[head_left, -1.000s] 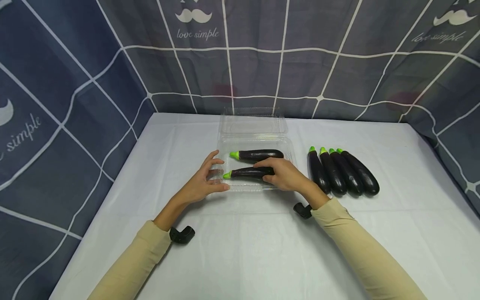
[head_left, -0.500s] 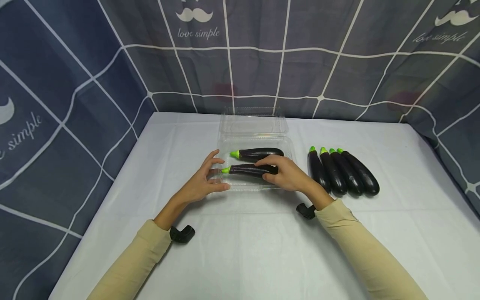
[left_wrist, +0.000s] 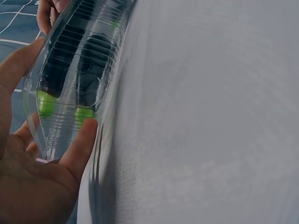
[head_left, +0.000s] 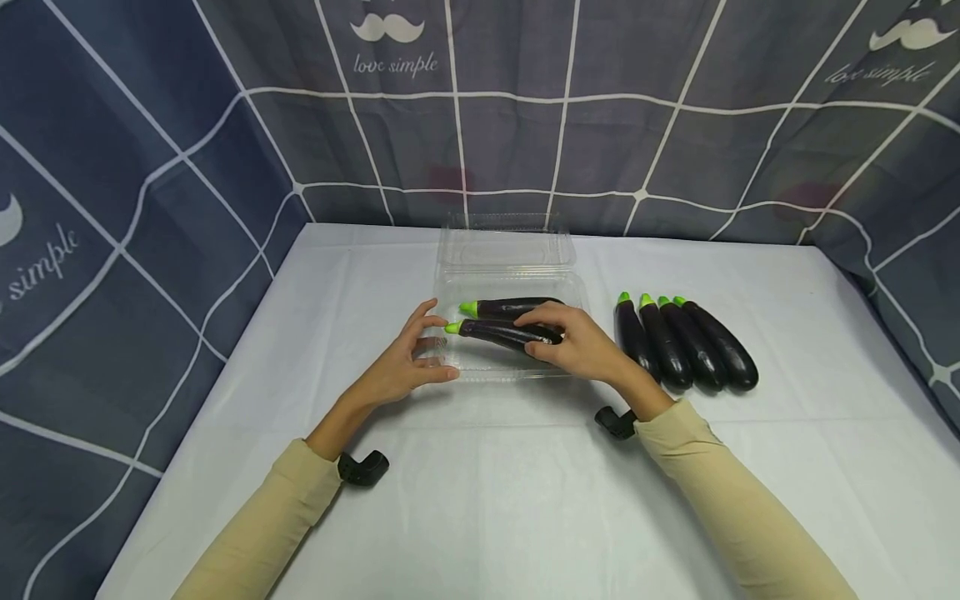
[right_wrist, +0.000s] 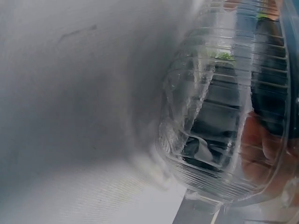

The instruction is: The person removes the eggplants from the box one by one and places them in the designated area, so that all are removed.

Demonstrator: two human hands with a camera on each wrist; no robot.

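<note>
A clear plastic clamshell container [head_left: 517, 365] lies with its lid folded back, away from the person. My left hand [head_left: 397, 367] holds its left end, thumb at the front side and other fingers about the end wall. With fingers and thumb, my right hand [head_left: 579, 343] grips the thick end of an eggplant [head_left: 491, 332] over the container, its green stem pointing left and slightly raised. Behind it another eggplant [head_left: 498, 307] lies inside, partly hidden by the right hand. Through the ribbed wall the left wrist view shows both green stems, the held eggplant's stem [left_wrist: 46, 103] being the higher.
Several eggplants [head_left: 675, 354] lie side by side on the white tablecloth [head_left: 480, 508], right of the container, stems away from the person. The raised lid [head_left: 506, 248] reaches the table's back edge. Grey checked curtains [head_left: 510, 142] hang behind and on both sides.
The right hand has lifted the near eggplant's stem end and shifted it slightly away, so it now overlaps the far one. The left hand stays at the container's left end.
</note>
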